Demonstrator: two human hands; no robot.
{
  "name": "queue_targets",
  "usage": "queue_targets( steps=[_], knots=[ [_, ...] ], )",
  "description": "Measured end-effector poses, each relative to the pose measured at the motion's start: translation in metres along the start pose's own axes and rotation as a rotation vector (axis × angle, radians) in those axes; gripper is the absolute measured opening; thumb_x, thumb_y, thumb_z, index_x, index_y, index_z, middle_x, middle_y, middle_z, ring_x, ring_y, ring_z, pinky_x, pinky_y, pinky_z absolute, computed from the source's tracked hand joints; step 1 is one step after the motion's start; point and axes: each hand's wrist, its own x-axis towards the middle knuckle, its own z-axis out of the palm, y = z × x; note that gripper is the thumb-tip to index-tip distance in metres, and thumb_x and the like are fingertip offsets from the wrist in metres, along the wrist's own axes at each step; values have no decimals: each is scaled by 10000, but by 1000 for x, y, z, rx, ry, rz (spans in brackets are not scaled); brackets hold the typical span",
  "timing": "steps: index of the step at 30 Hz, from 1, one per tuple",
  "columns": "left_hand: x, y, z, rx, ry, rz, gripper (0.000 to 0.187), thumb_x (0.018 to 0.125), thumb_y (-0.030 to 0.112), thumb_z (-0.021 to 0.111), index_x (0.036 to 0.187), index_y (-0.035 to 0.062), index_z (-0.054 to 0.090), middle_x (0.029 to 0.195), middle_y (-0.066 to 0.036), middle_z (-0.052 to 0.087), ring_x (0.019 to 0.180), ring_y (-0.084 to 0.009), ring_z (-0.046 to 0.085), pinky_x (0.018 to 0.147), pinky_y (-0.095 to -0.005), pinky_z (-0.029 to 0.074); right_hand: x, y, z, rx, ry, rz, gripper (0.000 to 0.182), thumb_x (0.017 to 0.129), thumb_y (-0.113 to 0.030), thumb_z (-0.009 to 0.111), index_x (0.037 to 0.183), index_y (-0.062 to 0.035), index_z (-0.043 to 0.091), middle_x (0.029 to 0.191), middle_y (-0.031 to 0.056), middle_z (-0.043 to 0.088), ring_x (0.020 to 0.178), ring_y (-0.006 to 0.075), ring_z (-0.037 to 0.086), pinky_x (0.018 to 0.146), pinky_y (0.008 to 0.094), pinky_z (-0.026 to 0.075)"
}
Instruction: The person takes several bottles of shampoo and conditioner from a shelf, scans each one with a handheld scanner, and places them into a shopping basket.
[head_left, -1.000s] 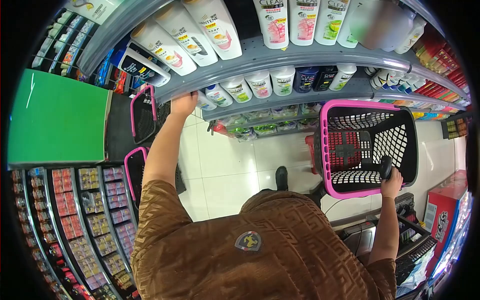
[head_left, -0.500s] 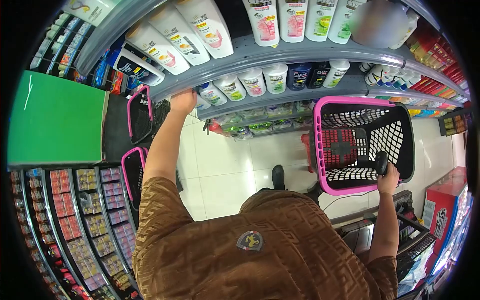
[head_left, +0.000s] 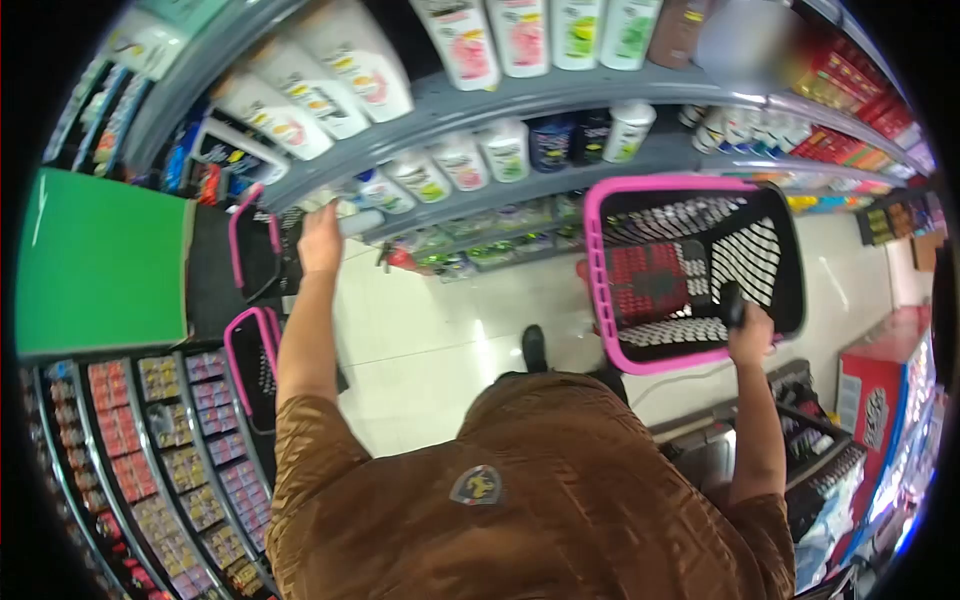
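Observation:
At the left end of the lower shelf [head_left: 455,205], my left hand [head_left: 321,240] is closed around a pale bottle [head_left: 361,222]; its label cannot be made out. White shampoo bottles [head_left: 458,162] and dark ones [head_left: 551,143] stand upright beside it in a row. My right hand [head_left: 752,336] grips a black handheld barcode scanner [head_left: 733,304] over the near right part of a black shopping basket [head_left: 655,362] with a pink rim. Through the basket's open top I see a red and black grid at its left side.
Larger shampoo bottles [head_left: 455,45] line the upper shelf [head_left: 520,95]. Pink-rimmed baskets [head_left: 232,345] stand at left, by a green panel [head_left: 100,260]. Packet racks [head_left: 165,460] fill the lower left. A red box-like unit [head_left: 875,400] stands at right.
My left hand has drawn back slightly from the shelf, with the pale bottle showing beside it. The view has shifted, so shelves and basket appear further left. My right hand keeps the scanner over the basket.

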Motion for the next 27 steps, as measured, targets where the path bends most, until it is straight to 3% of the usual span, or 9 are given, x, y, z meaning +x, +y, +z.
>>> queue_targets(
  steps=[1,3,6,9,13,19,21,23,27],
  knots=[
    [-8,-2,0,36,-26,11,306,954,91,550,1239,153,644,1070,-71,680,1020,-300,645,839,-450,575,-3,1,1,-2,24,-22,379,624,-53,657,1002,-55,623,900,155,642,945,397,620,835,513,455],
    [-20,3,-10,-36,92,15,294,952,80,565,1220,143,666,1041,-76,680,1006,-305,644,836,-449,557,4,-5,-6,-60,-134,20,375,645,-87,671,1018,-67,649,929,152,687,963,377,643,844,505,473],
    [-22,29,-53,-114,132,0,285,933,32,597,1190,123,680,965,-99,663,933,-312,645,792,-442,541,28,-3,2,-272,-560,110,256,784,-168,698,1028,-93,672,964,187,736,946,386,707,879,494,511],
    [-36,63,-93,-164,201,9,262,932,16,611,1164,114,683,909,-98,654,854,-317,652,748,-412,542,52,17,30,-420,-780,52,261,833,-183,688,1076,-97,732,1043,174,752,1030,351,724,897,473,556],
    [-50,130,-156,-407,127,-155,187,966,14,604,1115,82,693,885,-127,661,785,-330,662,712,-393,531,81,43,48,-459,-1032,133,351,882,-147,663,1223,-108,737,1247,152,725,1191,294,690,950,433,567],
    [-52,233,-222,-607,111,-332,182,980,17,578,1114,47,698,822,-118,661,694,-224,650,656,-330,519,91,93,83,-538,-1114,64,367,873,-192,697,1229,-110,734,1293,112,712,1189,289,689,964,432,562],
    [-45,268,-236,-634,146,-315,179,982,33,576,1106,44,705,823,-124,685,683,-234,663,654,-335,524,98,102,92,-539,-1280,23,363,847,-167,714,1200,-89,743,1247,125,729,1170,292,697,955,436,560],
    [-38,300,-242,-685,141,-317,185,1001,56,577,1125,42,714,770,-44,644,628,-91,546,597,-254,457,107,101,88,-565,-1299,36,344,808,-131,789,1146,-75,768,1186,157,744,1165,319,690,947,464,547],
    [-23,349,-245,-734,131,-310,181,985,62,588,1114,41,714,774,-104,691,632,-176,616,627,-312,499,128,92,81,-678,-1313,10,451,749,-175,871,1172,-70,756,1252,164,719,1181,327,679,961,472,547]
  ],
)
